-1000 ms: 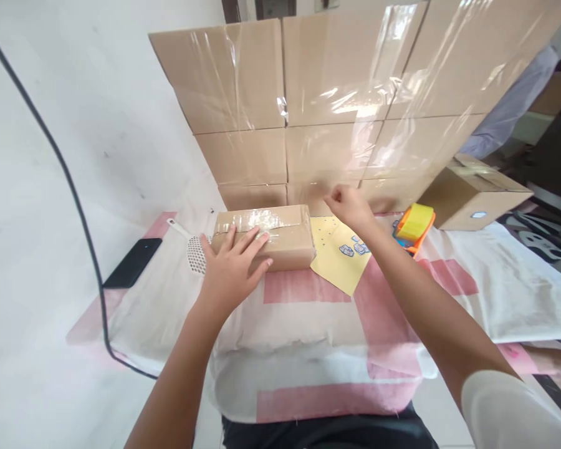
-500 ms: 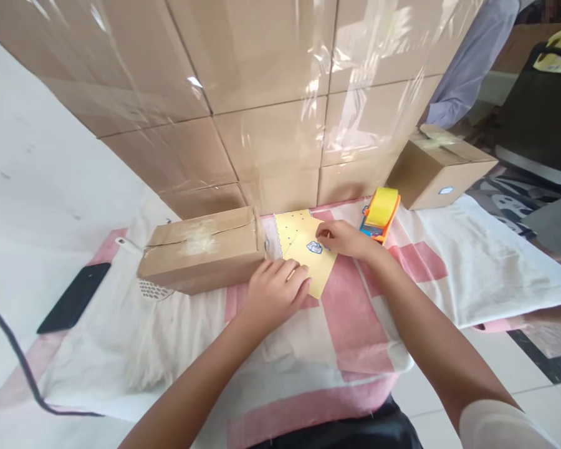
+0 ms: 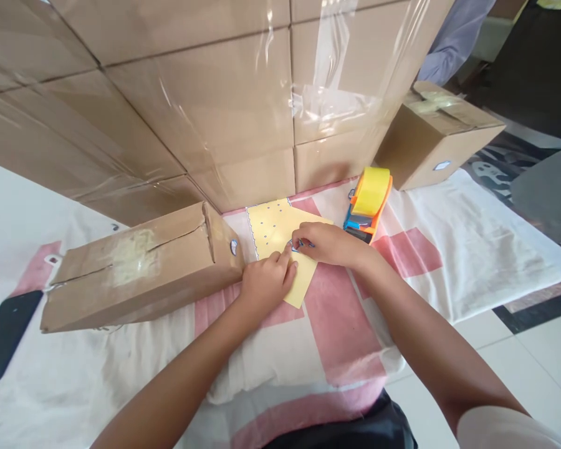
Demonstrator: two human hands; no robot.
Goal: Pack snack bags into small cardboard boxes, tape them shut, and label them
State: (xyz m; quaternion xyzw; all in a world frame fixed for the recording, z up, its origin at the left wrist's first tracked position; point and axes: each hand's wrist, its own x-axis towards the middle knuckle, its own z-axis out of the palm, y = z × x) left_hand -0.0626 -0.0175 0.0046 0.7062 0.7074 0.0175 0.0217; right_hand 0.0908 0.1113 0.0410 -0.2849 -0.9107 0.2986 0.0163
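A yellow sheet of paper [image 3: 303, 284] lies flat on the cloth, with a second, dotted yellow sheet with a scalloped edge [image 3: 266, 221] beside it. A small blue-edged sticker [image 3: 295, 247] shows on the plain sheet, partly hidden by fingers. Over it, my right hand [image 3: 330, 242] is closed in a pinch at the sticker's edge. My left hand [image 3: 268, 277] rests on the sheet, its index finger stretched out to touch the paper next to the sticker and its thumb apart.
A taped cardboard box [image 3: 140, 268] lies to the left, a black phone [image 3: 9, 333] beyond it. The tape dispenser [image 3: 369, 199] with yellow tape stands right of the paper. Wrapped boxes [image 3: 206, 93] form a wall behind; another box [image 3: 442, 137] sits right, near a person's sleeve [image 3: 458, 43].
My right hand has come down and left onto the sticker. My left index finger has stretched out toward it. The whole view has shifted, and the wall of boxes looks nearer.
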